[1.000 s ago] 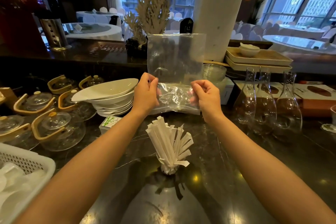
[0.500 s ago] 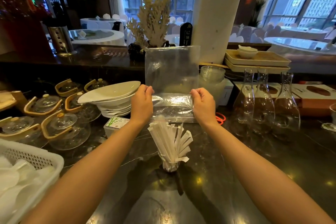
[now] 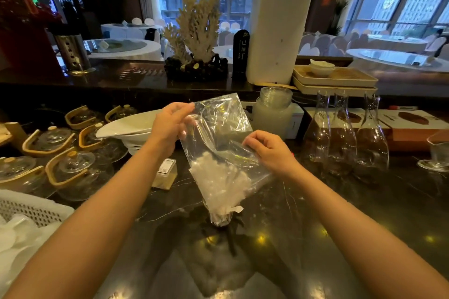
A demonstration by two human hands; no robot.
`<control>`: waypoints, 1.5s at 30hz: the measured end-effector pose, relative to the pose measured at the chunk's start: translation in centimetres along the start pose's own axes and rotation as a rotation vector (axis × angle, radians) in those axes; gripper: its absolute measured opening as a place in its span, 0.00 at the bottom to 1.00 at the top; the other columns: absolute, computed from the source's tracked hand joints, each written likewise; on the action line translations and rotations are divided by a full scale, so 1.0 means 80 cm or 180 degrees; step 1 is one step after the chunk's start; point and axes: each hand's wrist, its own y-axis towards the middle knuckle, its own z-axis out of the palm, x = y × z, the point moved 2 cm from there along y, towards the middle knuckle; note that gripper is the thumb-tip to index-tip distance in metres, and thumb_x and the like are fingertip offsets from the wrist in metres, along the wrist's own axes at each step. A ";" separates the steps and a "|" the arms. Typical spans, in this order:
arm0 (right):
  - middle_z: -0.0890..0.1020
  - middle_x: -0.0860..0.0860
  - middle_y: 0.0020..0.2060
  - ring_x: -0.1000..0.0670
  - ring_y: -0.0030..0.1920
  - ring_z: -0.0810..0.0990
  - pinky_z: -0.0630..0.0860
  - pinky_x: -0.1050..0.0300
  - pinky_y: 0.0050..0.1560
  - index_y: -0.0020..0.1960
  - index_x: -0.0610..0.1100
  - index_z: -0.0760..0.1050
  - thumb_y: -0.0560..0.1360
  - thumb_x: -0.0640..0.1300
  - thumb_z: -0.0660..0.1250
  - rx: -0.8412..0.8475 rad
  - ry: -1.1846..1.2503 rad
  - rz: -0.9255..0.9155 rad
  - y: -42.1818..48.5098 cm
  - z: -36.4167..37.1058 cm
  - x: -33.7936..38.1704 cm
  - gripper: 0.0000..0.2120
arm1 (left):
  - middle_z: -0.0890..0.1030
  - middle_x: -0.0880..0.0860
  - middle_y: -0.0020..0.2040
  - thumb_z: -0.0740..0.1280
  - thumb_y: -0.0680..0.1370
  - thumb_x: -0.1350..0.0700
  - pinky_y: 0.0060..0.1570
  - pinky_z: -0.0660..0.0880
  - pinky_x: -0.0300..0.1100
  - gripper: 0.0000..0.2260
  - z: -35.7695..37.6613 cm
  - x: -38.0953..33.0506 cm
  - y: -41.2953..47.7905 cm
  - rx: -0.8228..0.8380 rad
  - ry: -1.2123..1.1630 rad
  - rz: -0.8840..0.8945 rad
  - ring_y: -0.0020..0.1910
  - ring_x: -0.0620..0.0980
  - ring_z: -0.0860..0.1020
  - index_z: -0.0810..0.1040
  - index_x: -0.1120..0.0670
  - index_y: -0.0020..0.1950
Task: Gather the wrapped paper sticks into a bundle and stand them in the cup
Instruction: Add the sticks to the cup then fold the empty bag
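A bundle of white wrapped paper sticks (image 3: pixel 220 183) stands in a small clear cup (image 3: pixel 220 219) on the dark marble counter. A clear plastic bag (image 3: pixel 218 126) hangs tilted in front of the bundle, so the sticks show only blurred through it. My left hand (image 3: pixel 170 124) pinches the bag's upper left edge. My right hand (image 3: pixel 268 150) pinches its right edge, lower down. Both hands are above and behind the cup, not touching it.
White bowls (image 3: pixel 131 128) and glass teapots with wooden handles (image 3: pixel 70 170) sit at left, a white perforated basket (image 3: pixel 29 211) at near left. A small box (image 3: pixel 166 173) lies left of the cup. Three glass carafes (image 3: pixel 345 138) and a jar (image 3: pixel 273 111) stand at right.
The bag was held flat and upright between both hands behind the sticks. It has since come down, tilted, and now hangs in front of the bundle; my right hand dropped lower.
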 end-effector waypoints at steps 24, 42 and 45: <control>0.75 0.43 0.54 0.48 0.49 0.83 0.81 0.55 0.46 0.55 0.53 0.67 0.70 0.34 0.64 -0.0006 0.3503 0.0808 0.088 0.011 -0.055 0.19 | 0.75 0.55 0.45 0.57 0.78 0.62 0.27 0.78 0.34 0.09 0.000 0.024 0.076 -0.1271 -0.0907 -0.0299 0.32 0.48 0.81 0.63 0.51 0.55; 0.78 0.49 0.46 0.52 0.42 0.78 0.78 0.58 0.43 0.53 0.42 0.76 0.69 0.31 0.68 0.0727 0.0534 0.0878 0.171 -0.001 -0.077 0.15 | 0.74 0.48 0.55 0.66 0.69 0.70 0.41 0.76 0.41 0.25 -0.046 0.123 0.124 0.1043 0.0687 -0.0651 0.52 0.50 0.76 0.74 0.39 0.51; 0.78 0.46 0.34 0.51 0.33 0.75 0.72 0.62 0.34 0.46 0.33 0.78 0.68 0.32 0.70 0.0369 0.0187 0.0954 0.170 0.007 -0.099 0.07 | 0.72 0.46 0.58 0.68 0.69 0.68 0.36 0.78 0.34 0.26 -0.045 0.148 0.120 0.1119 0.0935 -0.0749 0.49 0.46 0.76 0.73 0.46 0.61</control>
